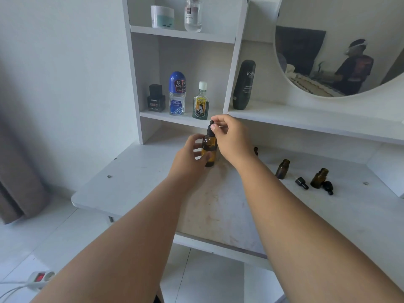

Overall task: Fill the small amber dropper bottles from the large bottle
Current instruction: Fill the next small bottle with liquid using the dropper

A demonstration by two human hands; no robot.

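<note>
I am gripping the large amber bottle [209, 150] with my left hand [189, 153], fingers curling round its body. It is sitting upright at the back of the white desk [135, 178]. My right hand [231, 136] is pinching its black dropper cap [211, 129] at 12 o'clock. At 4 o'clock, the first small bottle [282, 169] and the second small bottle [319, 178] are standing uncapped, with loose droppers [302, 183] lying beside them.

Desktop [131, 182] lies open left of the large bottle [209, 149]; rightward, 2 small bottles [283, 169] [319, 178] (loose caps [302, 183] beside) obstruct.
</note>
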